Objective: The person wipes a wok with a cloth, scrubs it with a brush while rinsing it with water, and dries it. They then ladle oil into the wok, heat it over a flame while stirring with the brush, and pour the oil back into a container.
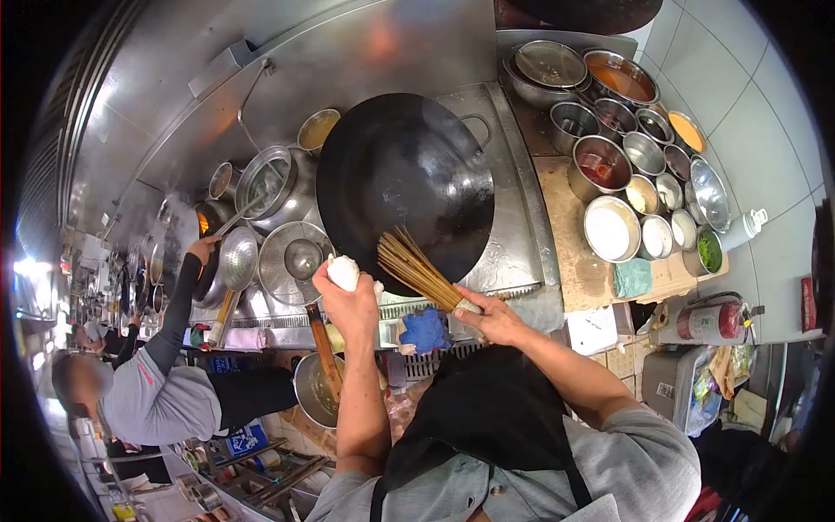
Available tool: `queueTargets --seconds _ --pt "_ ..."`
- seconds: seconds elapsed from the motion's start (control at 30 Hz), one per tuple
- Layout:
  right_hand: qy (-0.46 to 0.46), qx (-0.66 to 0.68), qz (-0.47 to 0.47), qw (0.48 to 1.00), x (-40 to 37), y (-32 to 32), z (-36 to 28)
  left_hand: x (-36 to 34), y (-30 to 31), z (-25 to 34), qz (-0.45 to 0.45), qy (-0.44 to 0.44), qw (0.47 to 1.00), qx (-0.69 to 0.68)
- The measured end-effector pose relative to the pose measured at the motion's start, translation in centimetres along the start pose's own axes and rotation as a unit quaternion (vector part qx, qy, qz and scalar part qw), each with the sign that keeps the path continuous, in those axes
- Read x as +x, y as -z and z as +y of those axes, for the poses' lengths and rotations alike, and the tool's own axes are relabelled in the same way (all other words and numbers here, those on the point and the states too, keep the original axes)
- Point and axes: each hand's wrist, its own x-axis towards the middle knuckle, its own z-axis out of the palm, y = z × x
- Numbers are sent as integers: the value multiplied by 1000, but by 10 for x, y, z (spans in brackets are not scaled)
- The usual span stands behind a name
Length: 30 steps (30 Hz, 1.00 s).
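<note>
My left hand point(350, 300) is closed around a white cloth point(344, 272), near the lower left rim of a large black wok point(404, 187). In my right hand point(491, 318) is the bound end of a bamboo brush point(417, 268). The brush's splayed bristles lie over the wok's lower edge. No food is visible in the wok, and its dark surface shines in places. A blue cloth point(424, 331) lies just below the wok, between my two hands.
Metal bowls of sauces and ingredients point(611, 229) crowd the right counter. Left of the wok are a strainer point(291, 259), a perforated ladle point(237, 258) and a pot point(317, 389). A co-worker point(165, 391) stands at the left, holding a long-handled ladle. A fire extinguisher point(713, 321) is at right.
</note>
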Motion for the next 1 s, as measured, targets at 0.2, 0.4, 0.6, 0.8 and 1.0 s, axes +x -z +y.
queueTargets --seconds 0.2,0.4,0.6,0.8,1.0 --pt "-68 -404 38 912 28 74 -16 6 1 -39 5 52 996 -66" --pt "-22 -467 294 833 66 171 -51 -13 -9 -109 22 180 965 -188" --pt "298 -389 381 784 65 166 -181 -23 -48 -112 36 344 860 -376" --pt "341 -385 367 775 105 140 -303 -11 -105 -108 55 374 857 -350" --pt "270 -377 342 817 272 147 -256 -11 -129 -125 67 371 860 -344"
